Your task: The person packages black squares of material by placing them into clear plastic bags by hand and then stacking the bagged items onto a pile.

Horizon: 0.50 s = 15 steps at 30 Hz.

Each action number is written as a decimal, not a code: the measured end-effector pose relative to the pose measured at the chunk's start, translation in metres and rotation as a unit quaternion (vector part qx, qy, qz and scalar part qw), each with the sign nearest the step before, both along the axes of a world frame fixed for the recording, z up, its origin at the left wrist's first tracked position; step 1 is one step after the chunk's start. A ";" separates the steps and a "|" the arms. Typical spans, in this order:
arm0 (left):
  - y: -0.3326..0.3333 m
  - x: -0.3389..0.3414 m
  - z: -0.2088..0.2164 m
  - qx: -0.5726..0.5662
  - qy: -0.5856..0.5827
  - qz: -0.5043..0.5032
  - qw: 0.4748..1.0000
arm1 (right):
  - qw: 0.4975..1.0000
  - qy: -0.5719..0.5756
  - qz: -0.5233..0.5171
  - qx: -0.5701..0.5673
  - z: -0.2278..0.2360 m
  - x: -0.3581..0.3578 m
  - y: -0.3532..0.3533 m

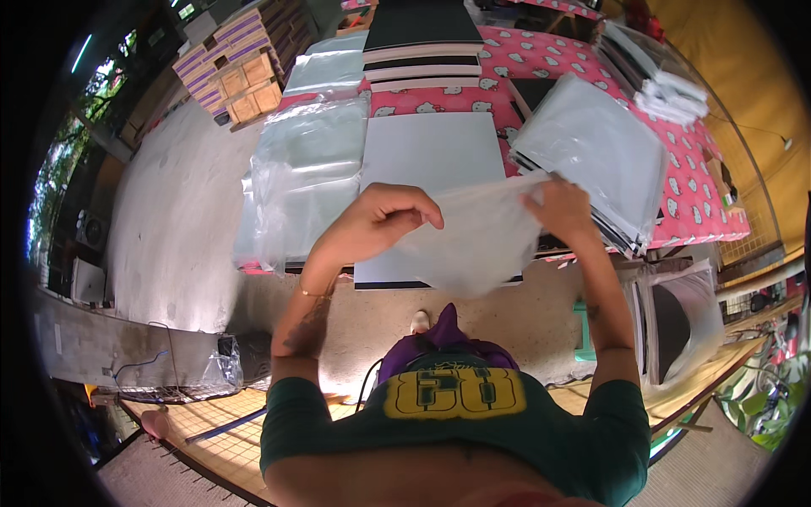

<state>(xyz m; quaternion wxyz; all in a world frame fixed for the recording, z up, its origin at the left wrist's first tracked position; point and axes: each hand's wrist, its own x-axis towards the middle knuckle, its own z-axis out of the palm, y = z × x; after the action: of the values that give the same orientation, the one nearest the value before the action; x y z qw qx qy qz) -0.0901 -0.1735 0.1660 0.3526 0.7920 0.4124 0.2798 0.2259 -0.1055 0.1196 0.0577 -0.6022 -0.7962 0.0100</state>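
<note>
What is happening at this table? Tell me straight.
A person stands at a table with a pink patterned cloth and holds a clear plastic bag up with both hands: the left hand grips its left edge, the right hand its right. Below lies a grey flat panel, with loose plastic bags to the left and a stack of bagged panels to the right.

My shirt, bracelet and tattoos

I wear a dark green short-sleeved shirt with a large yellow print across its chest. Above the shirt's left sleeve, a tattoo marks my forearm and a thin gold bracelet circles the wrist; a small tattoo sits above the right sleeve. Purple trousers show beyond the print.
</note>
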 end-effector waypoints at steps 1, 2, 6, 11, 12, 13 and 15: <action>0.000 -0.001 -0.012 0.108 0.119 0.060 0.985 | 0.996 0.016 -0.028 0.077 -0.013 0.023 0.010; 0.001 -0.001 -0.021 0.214 0.233 0.120 0.941 | 0.986 0.030 -0.054 0.156 -0.020 0.041 0.017; 0.000 -0.035 -0.022 0.231 0.301 0.382 0.843 | 0.963 0.057 -0.127 0.230 0.018 0.045 -0.007; -0.031 -0.098 -0.047 0.319 0.418 0.161 0.835 | 0.966 -0.036 0.079 -0.244 -0.020 0.060 -0.030; -0.026 -0.099 -0.038 0.161 0.085 0.112 0.977 | 0.966 -0.009 0.096 -0.240 -0.044 0.068 -0.031; -0.025 -0.094 -0.031 0.091 0.074 0.067 0.991 | 0.963 0.020 0.110 -0.244 -0.060 0.072 -0.037; -0.038 -0.064 -0.016 -0.048 0.051 -0.006 0.998 | 0.789 0.513 0.117 -0.316 -0.061 0.074 -0.035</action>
<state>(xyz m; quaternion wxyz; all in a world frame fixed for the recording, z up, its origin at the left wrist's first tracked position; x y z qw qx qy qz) -0.1545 -0.2118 0.1503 0.3699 0.7900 0.4382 0.2169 0.2997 -0.1407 0.0586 0.2623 -0.3953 -0.6663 0.5753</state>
